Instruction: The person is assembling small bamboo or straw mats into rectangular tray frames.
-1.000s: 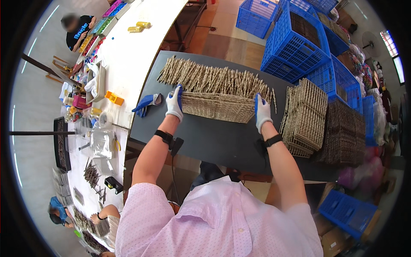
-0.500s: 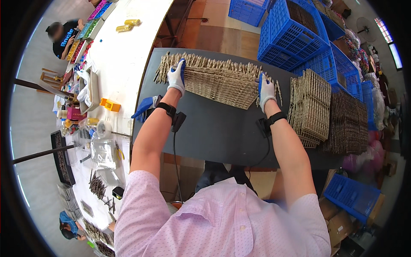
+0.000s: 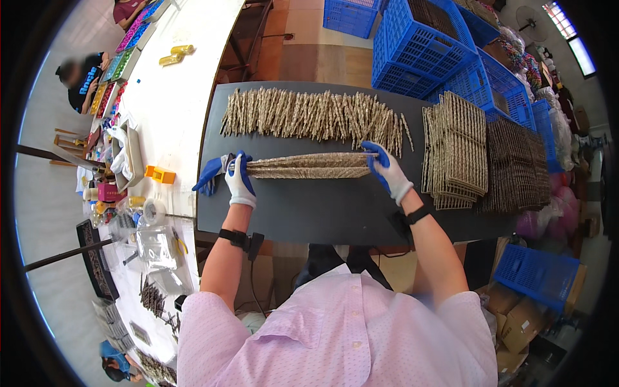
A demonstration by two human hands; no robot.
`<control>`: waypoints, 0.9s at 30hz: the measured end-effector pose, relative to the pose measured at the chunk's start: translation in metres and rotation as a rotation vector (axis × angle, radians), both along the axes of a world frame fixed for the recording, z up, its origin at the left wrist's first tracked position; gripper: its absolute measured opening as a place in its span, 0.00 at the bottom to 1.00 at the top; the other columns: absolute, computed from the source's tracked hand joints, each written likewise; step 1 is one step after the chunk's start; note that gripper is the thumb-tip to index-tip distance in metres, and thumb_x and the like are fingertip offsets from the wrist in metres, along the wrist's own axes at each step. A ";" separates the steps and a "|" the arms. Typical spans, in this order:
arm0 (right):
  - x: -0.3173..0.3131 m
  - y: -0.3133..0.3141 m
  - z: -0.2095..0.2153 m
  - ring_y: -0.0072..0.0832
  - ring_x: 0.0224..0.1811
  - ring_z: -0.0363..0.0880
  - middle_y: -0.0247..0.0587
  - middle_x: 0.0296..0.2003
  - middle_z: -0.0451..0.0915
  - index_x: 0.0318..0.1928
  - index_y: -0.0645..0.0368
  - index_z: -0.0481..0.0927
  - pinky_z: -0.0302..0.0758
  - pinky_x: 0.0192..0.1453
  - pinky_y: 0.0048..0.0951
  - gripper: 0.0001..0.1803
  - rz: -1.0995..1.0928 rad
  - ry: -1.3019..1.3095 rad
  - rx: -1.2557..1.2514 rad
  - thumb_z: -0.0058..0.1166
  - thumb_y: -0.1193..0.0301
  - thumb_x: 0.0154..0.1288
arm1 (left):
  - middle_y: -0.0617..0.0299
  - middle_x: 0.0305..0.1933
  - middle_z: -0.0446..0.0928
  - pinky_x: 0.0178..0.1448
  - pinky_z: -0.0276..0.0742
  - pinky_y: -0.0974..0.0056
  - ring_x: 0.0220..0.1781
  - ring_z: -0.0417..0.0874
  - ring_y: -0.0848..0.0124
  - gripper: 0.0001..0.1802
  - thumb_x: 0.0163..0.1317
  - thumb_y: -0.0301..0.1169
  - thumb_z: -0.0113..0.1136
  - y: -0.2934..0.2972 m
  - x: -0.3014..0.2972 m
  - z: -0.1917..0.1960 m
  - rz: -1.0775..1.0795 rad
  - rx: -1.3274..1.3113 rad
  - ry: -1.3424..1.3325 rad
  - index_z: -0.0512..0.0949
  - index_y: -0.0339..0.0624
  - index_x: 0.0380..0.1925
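On the dark bench [image 3: 309, 213] in front of you, a woven straw mat [image 3: 308, 166] stands up on its long edge, and you hold it at both ends: your left hand [image 3: 239, 182] has its grip shut around the left end, your right hand [image 3: 389, 171] pinches the right end. Behind it a long row of loose straw sticks [image 3: 309, 116] lies unworked, so I judge much is left. Finished woven panels [image 3: 454, 151] are stacked at your right, a darker stack [image 3: 516, 164] beside them. Blue crates [image 3: 419, 45] behind hold more such woven pieces; how full they are I cannot tell.
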State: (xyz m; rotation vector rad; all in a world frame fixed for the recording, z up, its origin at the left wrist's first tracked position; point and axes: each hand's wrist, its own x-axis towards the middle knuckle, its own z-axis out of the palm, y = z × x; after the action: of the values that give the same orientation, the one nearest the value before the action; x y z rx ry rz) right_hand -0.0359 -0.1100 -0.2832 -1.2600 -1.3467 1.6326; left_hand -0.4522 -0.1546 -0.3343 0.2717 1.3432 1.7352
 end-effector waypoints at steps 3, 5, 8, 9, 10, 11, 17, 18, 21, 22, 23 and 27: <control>0.020 -0.034 -0.020 0.26 0.67 0.76 0.36 0.68 0.73 0.77 0.56 0.63 0.75 0.71 0.26 0.51 0.179 0.232 -0.115 0.74 0.81 0.53 | 0.59 0.48 0.85 0.63 0.76 0.64 0.52 0.85 0.69 0.13 0.73 0.31 0.64 -0.027 0.005 -0.010 -0.035 0.040 0.098 0.82 0.34 0.50; 0.021 -0.046 -0.035 0.28 0.69 0.75 0.37 0.68 0.74 0.78 0.55 0.62 0.77 0.68 0.27 0.47 0.245 -0.100 0.059 0.71 0.78 0.60 | 0.60 0.49 0.85 0.66 0.74 0.65 0.54 0.83 0.71 0.12 0.74 0.31 0.62 -0.039 0.003 -0.014 -0.066 0.065 0.120 0.82 0.34 0.51; 0.008 -0.044 -0.053 0.29 0.64 0.79 0.39 0.62 0.79 0.71 0.55 0.71 0.80 0.64 0.31 0.37 0.180 -0.493 0.271 0.68 0.82 0.62 | 0.60 0.49 0.85 0.64 0.74 0.65 0.53 0.83 0.72 0.13 0.75 0.32 0.61 -0.043 -0.001 -0.014 -0.153 0.078 0.297 0.82 0.34 0.51; 0.000 -0.039 -0.058 0.29 0.62 0.81 0.40 0.59 0.80 0.68 0.56 0.73 0.81 0.63 0.32 0.34 0.130 -0.553 0.323 0.68 0.82 0.61 | 0.61 0.48 0.85 0.64 0.75 0.66 0.52 0.83 0.72 0.13 0.75 0.33 0.61 -0.041 -0.001 -0.013 -0.133 0.058 0.229 0.82 0.34 0.51; -0.006 -0.036 -0.060 0.30 0.61 0.82 0.41 0.57 0.82 0.66 0.57 0.75 0.81 0.62 0.34 0.32 0.077 -0.613 0.369 0.68 0.82 0.61 | 0.61 0.48 0.85 0.63 0.75 0.66 0.51 0.84 0.72 0.13 0.75 0.33 0.61 -0.036 -0.001 -0.011 -0.110 0.043 0.196 0.82 0.34 0.51; -0.010 -0.031 -0.061 0.39 0.59 0.82 0.46 0.55 0.83 0.61 0.60 0.77 0.79 0.62 0.37 0.27 0.053 -0.703 0.312 0.69 0.77 0.62 | 0.61 0.47 0.85 0.62 0.75 0.66 0.50 0.84 0.73 0.13 0.75 0.33 0.61 -0.032 -0.002 -0.007 -0.072 0.004 0.160 0.82 0.33 0.50; 0.001 -0.026 -0.050 0.49 0.55 0.84 0.53 0.51 0.86 0.60 0.65 0.79 0.78 0.62 0.40 0.25 0.071 -0.495 0.280 0.68 0.68 0.66 | 0.66 0.38 0.82 0.47 0.76 0.66 0.38 0.79 0.76 0.17 0.74 0.43 0.65 -0.043 0.004 0.023 0.013 -0.123 0.272 0.83 0.37 0.40; 0.003 -0.027 -0.049 0.48 0.57 0.83 0.54 0.53 0.85 0.62 0.65 0.77 0.78 0.62 0.41 0.25 0.092 -0.484 0.270 0.66 0.67 0.68 | 0.66 0.37 0.82 0.45 0.76 0.65 0.36 0.78 0.76 0.19 0.73 0.45 0.65 -0.051 0.004 0.023 -0.010 -0.187 0.225 0.83 0.38 0.38; 0.002 -0.029 -0.056 0.46 0.59 0.82 0.56 0.56 0.84 0.67 0.66 0.73 0.76 0.64 0.42 0.27 0.142 -0.529 0.176 0.62 0.65 0.73 | 0.65 0.36 0.81 0.44 0.77 0.62 0.35 0.78 0.73 0.28 0.71 0.56 0.65 -0.069 0.009 0.002 -0.033 -0.296 0.113 0.83 0.38 0.37; -0.001 -0.030 -0.060 0.47 0.59 0.82 0.56 0.56 0.84 0.68 0.66 0.72 0.76 0.65 0.42 0.28 0.152 -0.607 0.130 0.61 0.65 0.74 | 0.62 0.41 0.82 0.49 0.77 0.60 0.40 0.79 0.70 0.31 0.70 0.57 0.65 -0.073 0.009 -0.011 -0.047 -0.430 0.063 0.83 0.34 0.44; -0.003 -0.032 -0.065 0.47 0.60 0.82 0.57 0.56 0.83 0.69 0.66 0.71 0.76 0.66 0.41 0.29 0.150 -0.701 0.081 0.60 0.64 0.75 | 0.60 0.44 0.82 0.52 0.77 0.59 0.43 0.79 0.69 0.33 0.69 0.58 0.65 -0.075 0.012 -0.027 -0.030 -0.501 0.103 0.81 0.33 0.49; -0.004 -0.046 -0.089 0.52 0.61 0.80 0.61 0.60 0.80 0.73 0.65 0.66 0.75 0.65 0.45 0.32 0.102 -0.815 -0.021 0.53 0.57 0.80 | 0.48 0.64 0.78 0.69 0.73 0.57 0.63 0.79 0.59 0.44 0.65 0.55 0.70 -0.090 0.038 -0.080 -0.023 -0.567 0.442 0.69 0.34 0.69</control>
State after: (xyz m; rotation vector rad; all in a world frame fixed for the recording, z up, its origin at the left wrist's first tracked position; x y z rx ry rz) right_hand -0.0395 -0.1557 -0.3725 -2.0145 -1.8777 1.2190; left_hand -0.4142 -0.2448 -0.4145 0.3537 2.0772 1.2416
